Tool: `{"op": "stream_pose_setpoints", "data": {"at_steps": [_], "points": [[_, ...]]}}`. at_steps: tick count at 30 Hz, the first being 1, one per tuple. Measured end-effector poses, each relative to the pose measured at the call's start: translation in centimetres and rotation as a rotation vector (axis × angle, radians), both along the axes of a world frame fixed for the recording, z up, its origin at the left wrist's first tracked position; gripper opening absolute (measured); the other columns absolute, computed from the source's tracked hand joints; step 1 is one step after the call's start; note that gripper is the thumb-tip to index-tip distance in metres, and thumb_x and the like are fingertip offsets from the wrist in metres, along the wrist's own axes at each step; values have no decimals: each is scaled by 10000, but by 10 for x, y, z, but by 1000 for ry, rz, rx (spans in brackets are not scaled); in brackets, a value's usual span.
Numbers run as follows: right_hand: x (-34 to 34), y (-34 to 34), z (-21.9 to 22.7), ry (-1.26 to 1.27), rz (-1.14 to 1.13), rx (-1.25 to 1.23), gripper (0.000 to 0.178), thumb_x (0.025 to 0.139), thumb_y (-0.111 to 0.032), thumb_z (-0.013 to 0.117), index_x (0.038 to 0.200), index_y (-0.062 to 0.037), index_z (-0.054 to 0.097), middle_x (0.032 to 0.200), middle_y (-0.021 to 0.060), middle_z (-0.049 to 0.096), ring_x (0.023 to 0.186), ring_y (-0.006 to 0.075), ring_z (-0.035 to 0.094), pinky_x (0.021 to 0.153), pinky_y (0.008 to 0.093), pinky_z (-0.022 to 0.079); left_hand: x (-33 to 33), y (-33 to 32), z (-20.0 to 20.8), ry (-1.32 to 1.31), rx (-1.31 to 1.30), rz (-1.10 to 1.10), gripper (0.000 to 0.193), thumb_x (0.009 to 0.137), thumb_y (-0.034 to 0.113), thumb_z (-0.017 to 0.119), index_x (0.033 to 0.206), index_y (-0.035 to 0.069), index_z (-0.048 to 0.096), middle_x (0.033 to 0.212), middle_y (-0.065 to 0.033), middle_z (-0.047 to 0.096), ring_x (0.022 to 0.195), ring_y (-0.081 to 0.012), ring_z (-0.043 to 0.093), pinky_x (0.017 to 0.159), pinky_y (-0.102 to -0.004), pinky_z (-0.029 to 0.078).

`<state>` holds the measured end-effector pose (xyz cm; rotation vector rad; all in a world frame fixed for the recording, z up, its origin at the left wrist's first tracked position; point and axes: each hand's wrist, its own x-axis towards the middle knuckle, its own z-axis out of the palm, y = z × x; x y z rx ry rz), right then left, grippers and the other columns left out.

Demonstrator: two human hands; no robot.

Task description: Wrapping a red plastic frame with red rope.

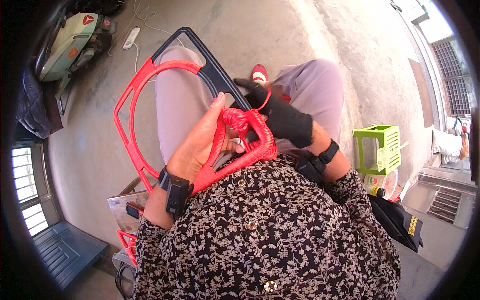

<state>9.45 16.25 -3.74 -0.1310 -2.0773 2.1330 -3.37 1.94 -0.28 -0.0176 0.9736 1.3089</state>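
A black frame (218, 72), roughly rectangular with a ring inside it, lies tilted across my lap. Much of it is wrapped in glossy red cord (131, 134), while the far end and far-right side are bare black. My left hand (196, 141) is bare and closed around the wrapped part near the ring, its thumb pointing up along it. A bunched knot of red cord (235, 119) sits beside that thumb. At the wrapped corner is my right hand (286, 121), in a black glove and slightly blurred, with a red strand looping at its fingers.
A green plastic stool (378, 131) stands on the floor at right, near a black bag (397, 220). A white power strip (131, 38) with cords lies ahead left. More red-wrapped work (127, 245) rests by my left side. A light-green vehicle (67, 47) stands far left.
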Motion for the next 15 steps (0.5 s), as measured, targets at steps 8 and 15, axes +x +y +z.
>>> {"op": "stream_pose_setpoints", "data": {"at_steps": [8, 15], "points": [[25, 42, 14, 39, -321, -23, 542, 813, -226, 699, 1253, 20, 498, 1197, 152, 593, 1084, 229, 592, 928, 332, 467, -10, -9, -27, 165, 82, 81, 497, 952, 519, 430, 1035, 47, 561, 835, -44, 645, 684, -152, 647, 490, -269, 526], [-5, -24, 40, 263, -195, 891, 560, 736, -301, 750, 1180, -21, 555, 1205, 183, 562, 1196, 327, 484, 983, 425, 401, 4, -4, 3, 196, 195, 188, 390, 960, 385, 516, 1113, 28, 552, 976, -32, 622, 833, -78, 606, 575, -212, 499]]}}
